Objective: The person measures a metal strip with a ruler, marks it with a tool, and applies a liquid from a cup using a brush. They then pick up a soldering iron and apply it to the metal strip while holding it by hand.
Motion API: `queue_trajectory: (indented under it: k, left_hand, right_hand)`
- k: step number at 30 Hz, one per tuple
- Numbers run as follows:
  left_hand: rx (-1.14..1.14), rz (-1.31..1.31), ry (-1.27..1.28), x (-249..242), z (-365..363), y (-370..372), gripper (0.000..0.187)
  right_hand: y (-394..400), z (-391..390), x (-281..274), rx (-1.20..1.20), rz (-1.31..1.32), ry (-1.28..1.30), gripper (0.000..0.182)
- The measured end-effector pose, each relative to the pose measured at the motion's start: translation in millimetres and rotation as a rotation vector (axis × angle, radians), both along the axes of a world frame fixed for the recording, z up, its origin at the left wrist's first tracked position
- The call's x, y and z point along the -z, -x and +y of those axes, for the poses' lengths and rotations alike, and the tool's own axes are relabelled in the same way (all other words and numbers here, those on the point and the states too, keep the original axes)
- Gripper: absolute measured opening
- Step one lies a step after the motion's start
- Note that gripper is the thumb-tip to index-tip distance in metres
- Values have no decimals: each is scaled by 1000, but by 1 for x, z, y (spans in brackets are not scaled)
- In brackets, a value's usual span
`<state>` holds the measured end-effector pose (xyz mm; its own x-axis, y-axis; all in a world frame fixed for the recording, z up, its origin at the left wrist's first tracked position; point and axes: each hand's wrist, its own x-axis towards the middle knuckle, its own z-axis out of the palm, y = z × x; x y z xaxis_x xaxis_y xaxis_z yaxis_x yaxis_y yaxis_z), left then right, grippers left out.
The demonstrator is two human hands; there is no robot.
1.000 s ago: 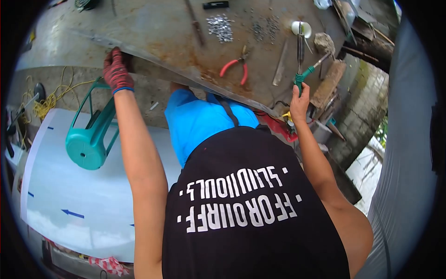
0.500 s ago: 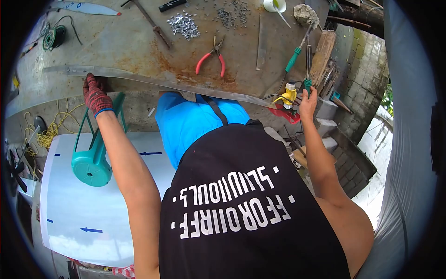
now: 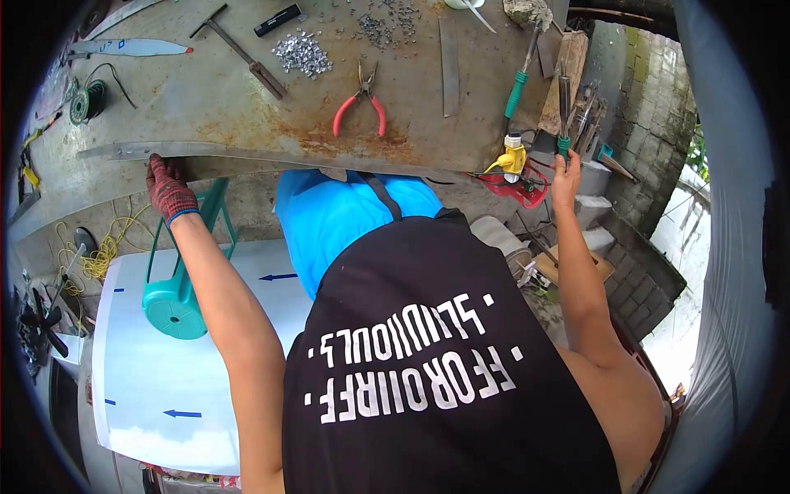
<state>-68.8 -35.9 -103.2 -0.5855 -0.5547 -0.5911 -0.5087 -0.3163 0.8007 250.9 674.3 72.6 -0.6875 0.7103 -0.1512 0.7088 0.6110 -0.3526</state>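
Observation:
My left hand (image 3: 170,189), in a red and black knit glove, has its fingers closed on the near edge of a long, thin, greyish strip (image 3: 206,150) lying along the table's front edge. My bare right hand (image 3: 565,183) grips the green handle of a soldering iron (image 3: 564,103), its metal shaft pointing away from me. A second green-handled soldering iron (image 3: 516,93) leans with its tip end by a rough pale lump (image 3: 528,11). Beside it sits a yellow and white plug connector (image 3: 513,156). Red-handled pliers (image 3: 360,103) lie open on the table.
The stained metal table (image 3: 247,115) carries a pile of small metal pieces (image 3: 303,54), a T-shaped tool (image 3: 247,58), a black cylinder (image 3: 277,20), a flat metal strip (image 3: 449,66) and a wire spool (image 3: 87,102). A teal stool (image 3: 177,305) stands below left.
My right hand has moved right with the soldering iron. The long strip's right part now lies closer along the table edge. My left hand keeps its hold; the view has shifted slightly.

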Motion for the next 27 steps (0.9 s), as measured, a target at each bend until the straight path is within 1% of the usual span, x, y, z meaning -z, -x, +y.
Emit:
queue_trajectory:
  k: [1, 3, 7, 9, 10, 12, 14, 16, 17, 19, 23, 26, 27]
  left_hand:
    - [-1, 6, 1, 1, -1, 0, 48]
    - [-2, 18, 6, 2, -1, 1, 48]
    - [-1, 0, 20, -2, 3, 1, 46]
    - [-9, -12, 22, -1, 2, 1, 46]
    - [-5, -14, 20, 0, 3, 1, 49]
    - [-12, -13, 20, -3, 4, 2, 52]
    - [3, -50, 46, -6, 6, 2, 53]
    - [-13, -49, 44, -8, 9, 3, 52]
    - [-17, -50, 45, -8, 9, 2, 52]
    - [-18, -43, 57, -3, 7, 1, 50]
    - [-24, -45, 67, -7, 10, 1, 47]
    - [-5, -30, 43, -5, 7, 1, 47]
    - [3, -34, 41, -6, 8, 0, 47]
  right_hand:
    - [-3, -1, -3, 3, 0, 1, 32]
    - [3, -11, -17, 25, 16, 148, 31]
    - [31, -35, -48, -12, -29, 212, 31]
    - [40, -41, -55, -104, -133, 179, 34]
    - [38, -41, -56, -109, -134, 179, 34]
    - [36, -40, -54, -331, -136, 75, 39]
    - [22, -42, -62, -324, -179, 71, 41]
    - [2, -37, -74, -261, -384, 34, 38]
    - [-14, -33, -78, -262, -389, 33, 38]
    - [-43, -25, -84, -169, -448, 43, 36]
    - [-82, -30, -100, -133, -482, -5, 37]
    - [-105, -32, -97, -143, -465, 47, 36]
    - [-109, -37, -97, -95, -494, 116, 35]
